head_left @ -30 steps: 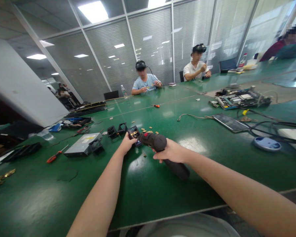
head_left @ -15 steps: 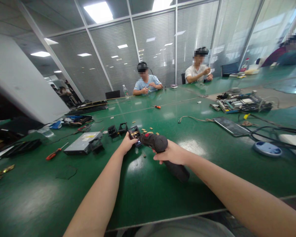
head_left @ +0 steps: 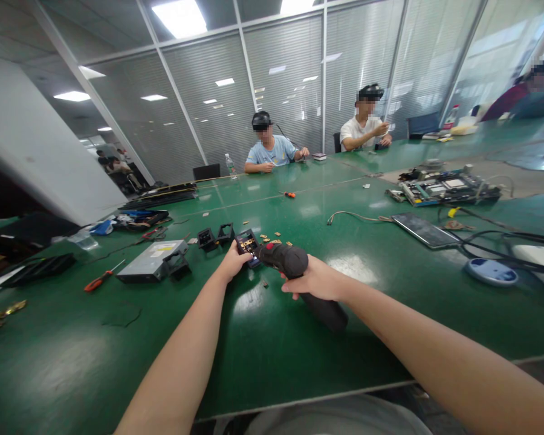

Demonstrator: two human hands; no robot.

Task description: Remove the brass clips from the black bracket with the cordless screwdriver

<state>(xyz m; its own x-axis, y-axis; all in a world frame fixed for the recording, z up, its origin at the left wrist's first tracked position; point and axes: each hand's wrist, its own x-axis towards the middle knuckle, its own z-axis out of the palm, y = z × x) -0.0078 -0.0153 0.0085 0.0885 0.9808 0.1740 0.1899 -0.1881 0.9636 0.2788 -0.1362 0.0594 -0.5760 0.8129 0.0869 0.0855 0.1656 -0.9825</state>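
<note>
My left hand (head_left: 234, 262) is closed on the near edge of a black plastic housing (head_left: 245, 237) with brass pieces inside it. In my right hand (head_left: 320, 279) is a black cordless screwdriver (head_left: 290, 261), my fingers wrapped round its grip. The tool's nose points left into the housing; its tip is too small to make out. Small brass pieces (head_left: 276, 234) lie just beyond the tool. Left of the housing stand two empty-looking black frames (head_left: 207, 239), and another black frame (head_left: 178, 266) leans by a silver disc drive (head_left: 154, 261).
An orange-handled screwdriver (head_left: 98, 281) lies at the left, brass parts (head_left: 4, 314) near the left edge. To the right are a phone (head_left: 424, 231), cables, a blue round dish (head_left: 492, 272) and a circuit board assembly (head_left: 448, 186). Two people sit across the green table (head_left: 263, 356).
My hands, the housing and the cordless screwdriver stay almost in place. Across the table, the person in light blue has moved one hand out toward a small dark box.
</note>
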